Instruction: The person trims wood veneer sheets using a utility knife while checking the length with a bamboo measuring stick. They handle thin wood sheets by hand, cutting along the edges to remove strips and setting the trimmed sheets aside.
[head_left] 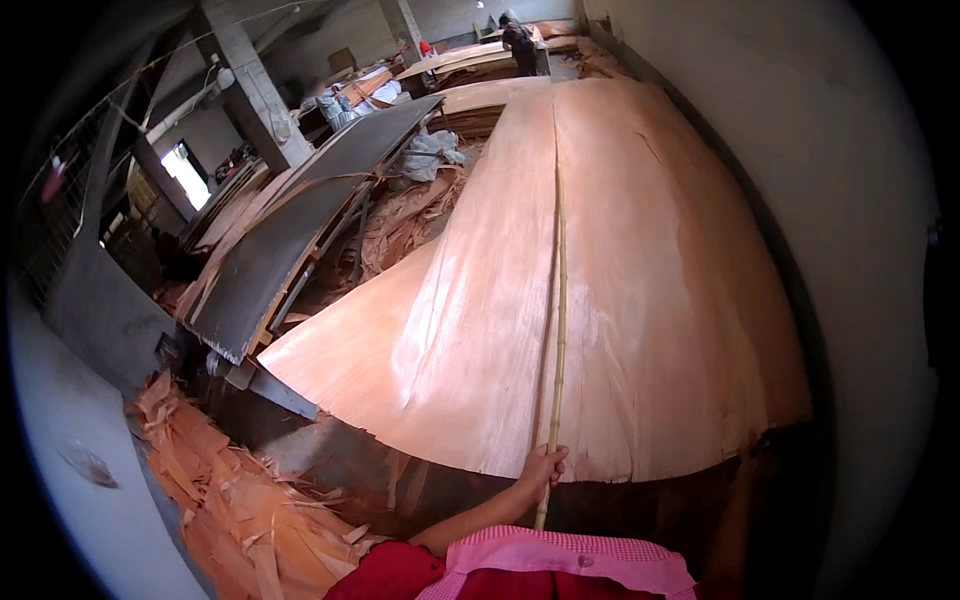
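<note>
My left hand (543, 470) is closed around the lower part of a long, thin bamboo pole (561, 290), just off the near edge of a wide sheet of wood veneer (480, 300). The pole runs away from me along the middle of the sheet to its far part, beside a narrow dark line. A short end of the pole sticks out below my fist. The pale orange veneer bends down toward the right wall, and a flap of veneer (340, 350) spreads out at the left. My right hand is out of the picture.
Torn veneer scraps (220, 490) lie heaped on the floor at the near left. A long dark-topped table (260, 280) stands to the left, with more scraps (410, 220) beside it. The wall (850, 200) bounds the right. Far back, a person (520, 48) stands by stacked sheets.
</note>
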